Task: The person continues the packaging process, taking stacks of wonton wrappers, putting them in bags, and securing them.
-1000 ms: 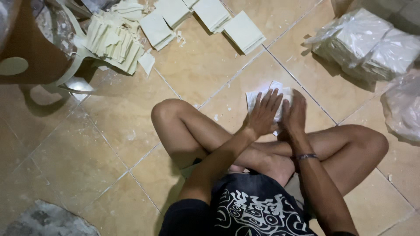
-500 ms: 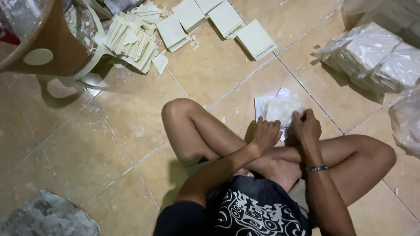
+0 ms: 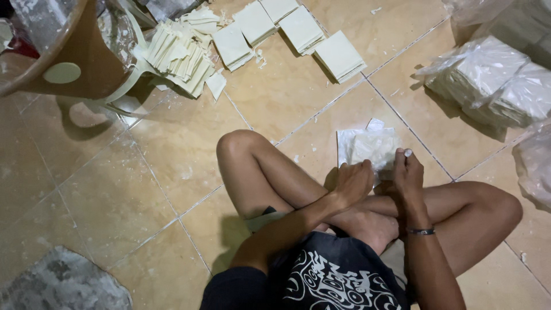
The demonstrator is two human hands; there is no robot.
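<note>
Presently logged: my left hand (image 3: 353,182) and right hand (image 3: 407,172) both pinch the near edge of a clear plastic packet (image 3: 367,146) of pale sheets, lying on the tiled floor (image 3: 143,189) just beyond my crossed legs. I'd judge it best to keep the packet flat and grip evenly. Loose sheet stacks (image 3: 298,28) lie well apart, toward the far edge.

floor: tan tiles (image 3: 115,195) | cream square stacks (image 3: 298,28) lay well beyond the fingers | bagged white packs (image 3: 493,86) sat far right of them | brown tub (image 3: 69,51) stood far left | grey rag (image 3: 63,284) lay near-left
</note>
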